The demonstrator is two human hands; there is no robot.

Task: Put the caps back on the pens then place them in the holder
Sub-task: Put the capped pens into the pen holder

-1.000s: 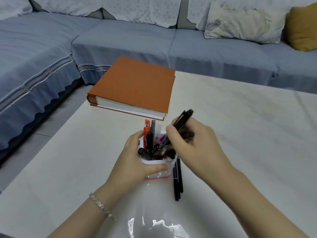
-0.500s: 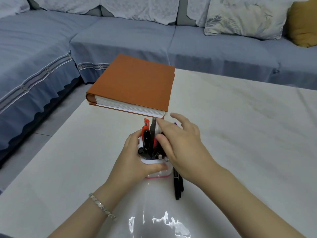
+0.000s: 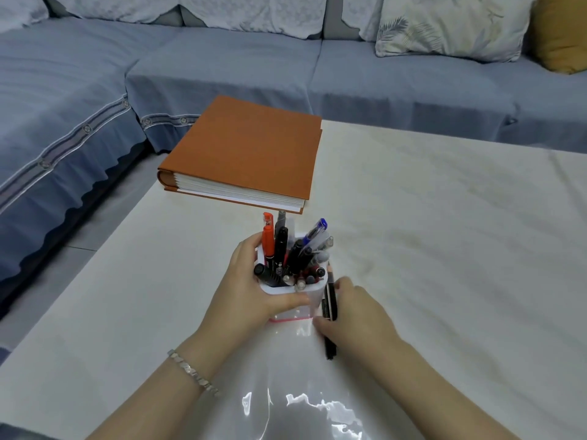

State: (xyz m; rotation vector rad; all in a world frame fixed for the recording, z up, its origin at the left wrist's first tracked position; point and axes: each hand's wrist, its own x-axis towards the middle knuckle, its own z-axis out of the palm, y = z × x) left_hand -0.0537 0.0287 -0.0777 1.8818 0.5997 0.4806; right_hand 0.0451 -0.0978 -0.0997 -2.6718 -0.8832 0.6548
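A white pen holder [image 3: 277,291] with a pink base stands on the white table [image 3: 444,249], packed with several capped pens [image 3: 281,246] in red, black and blue. My left hand [image 3: 246,290] grips the holder from its left side, thumb across the front. Just right of the holder, two black pens [image 3: 329,301] lie side by side on the table. My right hand [image 3: 359,315] is down on them, thumb on their left and fingers curled over their right, pinching them. The pens' middle part is hidden under that hand.
A thick orange book [image 3: 247,150] lies behind the holder near the table's far left corner. A blue sofa [image 3: 222,65] with pillows [image 3: 451,23] wraps around the far and left sides. Glare sits on the table's near edge.
My right hand let a black pen drop into the holder, left the holder's top, and came down to the two black pens on the table. My left hand stayed on the holder.
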